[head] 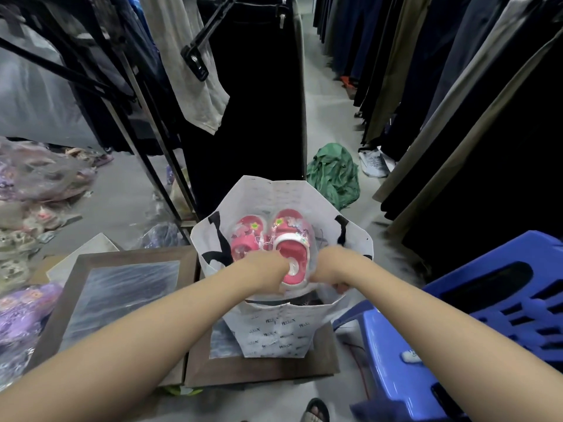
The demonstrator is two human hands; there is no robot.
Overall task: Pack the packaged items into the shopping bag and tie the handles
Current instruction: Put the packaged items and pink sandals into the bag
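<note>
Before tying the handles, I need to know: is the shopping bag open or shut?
Open: the shopping bag gapes wide, pink sandals visible inside, black handles untied.

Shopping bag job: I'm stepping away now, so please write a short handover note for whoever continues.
Left hand and right hand: both gripping the clear packet of pink sandals, lowering it into the white shopping bag.
The bag stands open on a framed picture; something dark already lies inside.
Done: sandals are partly in.
Left: release the packet, add any remaining packets, then tie the black handles, which hang loose.
</note>
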